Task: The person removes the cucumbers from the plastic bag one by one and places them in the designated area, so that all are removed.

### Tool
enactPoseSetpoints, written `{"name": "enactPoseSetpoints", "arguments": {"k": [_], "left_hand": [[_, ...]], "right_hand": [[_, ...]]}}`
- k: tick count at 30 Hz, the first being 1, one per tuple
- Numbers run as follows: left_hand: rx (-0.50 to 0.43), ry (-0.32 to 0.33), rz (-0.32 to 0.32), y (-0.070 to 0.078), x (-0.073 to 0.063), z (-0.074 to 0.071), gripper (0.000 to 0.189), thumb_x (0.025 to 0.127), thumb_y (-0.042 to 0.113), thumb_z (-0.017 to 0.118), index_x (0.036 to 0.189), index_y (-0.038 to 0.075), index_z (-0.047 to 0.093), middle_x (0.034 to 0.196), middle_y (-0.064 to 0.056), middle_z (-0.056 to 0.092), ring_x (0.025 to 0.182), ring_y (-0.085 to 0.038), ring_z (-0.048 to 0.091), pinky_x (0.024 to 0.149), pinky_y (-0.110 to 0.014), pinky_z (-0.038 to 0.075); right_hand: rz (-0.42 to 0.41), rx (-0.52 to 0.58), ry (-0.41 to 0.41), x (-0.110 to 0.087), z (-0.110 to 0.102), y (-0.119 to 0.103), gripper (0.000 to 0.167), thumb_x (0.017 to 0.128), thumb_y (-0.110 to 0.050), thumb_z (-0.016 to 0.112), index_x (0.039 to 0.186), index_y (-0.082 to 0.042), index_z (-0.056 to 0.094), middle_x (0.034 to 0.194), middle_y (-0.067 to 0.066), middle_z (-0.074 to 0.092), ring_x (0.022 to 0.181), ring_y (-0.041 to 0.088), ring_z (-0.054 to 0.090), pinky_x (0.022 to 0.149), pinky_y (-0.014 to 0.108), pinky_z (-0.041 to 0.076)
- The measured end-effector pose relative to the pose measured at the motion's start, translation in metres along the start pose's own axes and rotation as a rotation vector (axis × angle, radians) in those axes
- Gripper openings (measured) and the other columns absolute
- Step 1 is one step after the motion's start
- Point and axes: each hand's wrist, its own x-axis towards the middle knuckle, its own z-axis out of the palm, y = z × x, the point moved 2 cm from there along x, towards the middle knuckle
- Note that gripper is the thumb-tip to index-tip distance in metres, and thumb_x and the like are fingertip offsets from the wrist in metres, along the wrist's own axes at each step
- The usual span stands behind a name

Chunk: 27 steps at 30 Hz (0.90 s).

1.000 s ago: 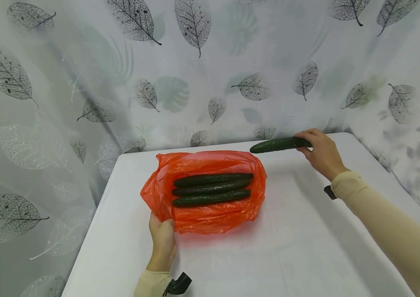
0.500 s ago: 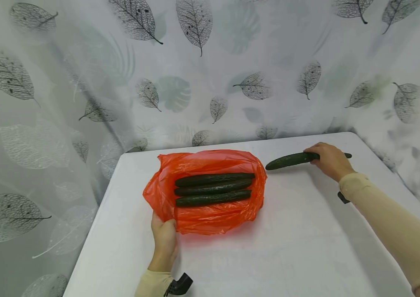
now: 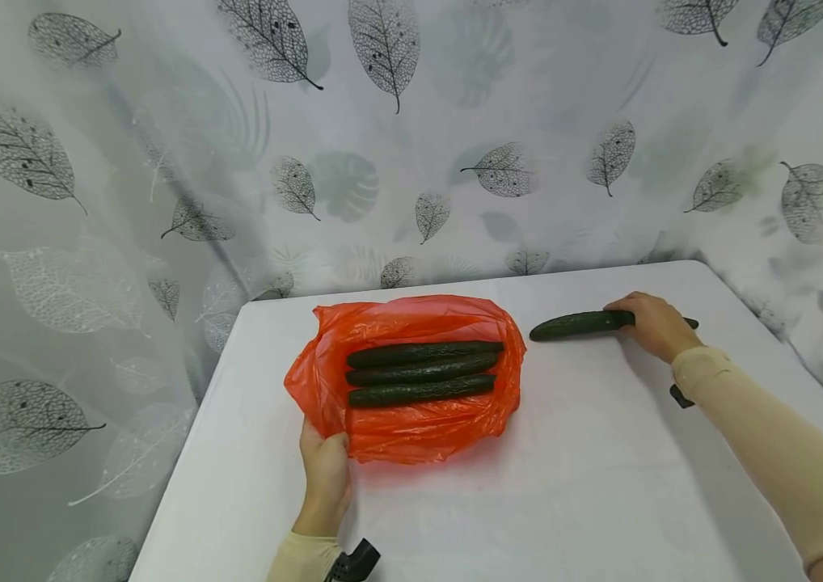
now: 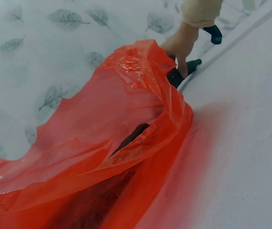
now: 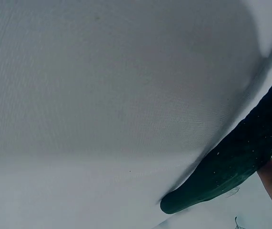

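A red plastic bag [image 3: 411, 440] lies spread open on the white table, with three dark green cucumbers [image 3: 422, 372] side by side in it. My left hand [image 3: 326, 477] grips the bag's near left edge, thumb on top and fingers hidden beneath the plastic. To the right of the bag, my right hand [image 3: 652, 323] holds another cucumber [image 3: 579, 325] around its middle, low over or on the table. In the right wrist view a thumb and a finger sit on opposite sides of this cucumber [image 5: 226, 167]. The left wrist view shows mostly red plastic bag [image 4: 107, 109].
The white table [image 3: 564, 485] reaches back to a leaf-printed curtain [image 3: 411, 145], which also hangs along the left and right sides. A black wrist strap device [image 3: 355, 559] sits at the left cuff.
My right hand has moved right and down toward the table with the cucumber, away from the bag. The left hand and the cucumbers in the bag have stayed in place.
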Motion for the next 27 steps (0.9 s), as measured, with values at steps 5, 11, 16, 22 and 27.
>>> {"name": "enactPoseSetpoints", "arguments": {"k": [5,11,16,22,27], "left_hand": [[-0.004,0.0,0.004,0.0006,-0.0004,-0.0006,0.081,0.074,-0.021,0.028,0.152,-0.001,0.028,0.152,-0.014,0.038,0.138,-0.031,0.037,0.117,-0.047,0.029],[0.014,0.0,-0.013,-0.0001,0.0,-0.0022,0.079,0.075,-0.02,0.03,0.151,0.0,0.028,0.151,-0.013,0.038,0.136,-0.031,0.037,0.116,-0.047,0.031],[0.018,-0.001,-0.024,-0.0004,0.0012,-0.0034,0.077,0.076,-0.019,0.03,0.151,0.0,0.028,0.15,-0.013,0.039,0.135,-0.031,0.038,0.115,-0.046,0.032],[0.027,-0.012,-0.03,0.0011,0.0008,-0.004,0.075,0.077,-0.018,0.032,0.15,0.001,0.029,0.148,-0.013,0.04,0.133,-0.032,0.039,0.114,-0.048,0.034],[0.01,-0.021,-0.028,0.0012,0.0011,-0.0048,0.076,0.077,-0.019,0.031,0.15,0.0,0.029,0.148,-0.013,0.04,0.134,-0.032,0.039,0.115,-0.047,0.032]], "right_hand": [[-0.008,-0.005,-0.044,0.0024,0.003,-0.0002,0.045,0.086,0.009,0.069,0.13,0.005,0.062,0.127,0.03,0.058,0.12,0.052,0.051,0.102,0.063,0.039],[-0.005,-0.027,-0.088,0.0036,0.0061,-0.0017,0.049,0.088,0.005,0.067,0.135,0.007,0.056,0.131,0.034,0.054,0.124,0.054,0.047,0.104,0.065,0.036],[0.012,-0.028,-0.111,0.0035,0.0063,-0.0036,0.056,0.089,-0.008,0.07,0.14,0.008,0.051,0.136,0.036,0.051,0.127,0.056,0.044,0.106,0.066,0.033],[0.033,-0.036,-0.127,0.0047,0.0076,-0.0063,0.063,0.09,-0.017,0.07,0.143,0.008,0.047,0.14,0.037,0.047,0.128,0.057,0.042,0.106,0.067,0.033],[0.025,-0.043,-0.13,0.0061,0.0098,-0.0095,0.071,0.09,-0.028,0.072,0.145,0.008,0.044,0.142,0.036,0.046,0.13,0.056,0.041,0.106,0.068,0.03]]}}
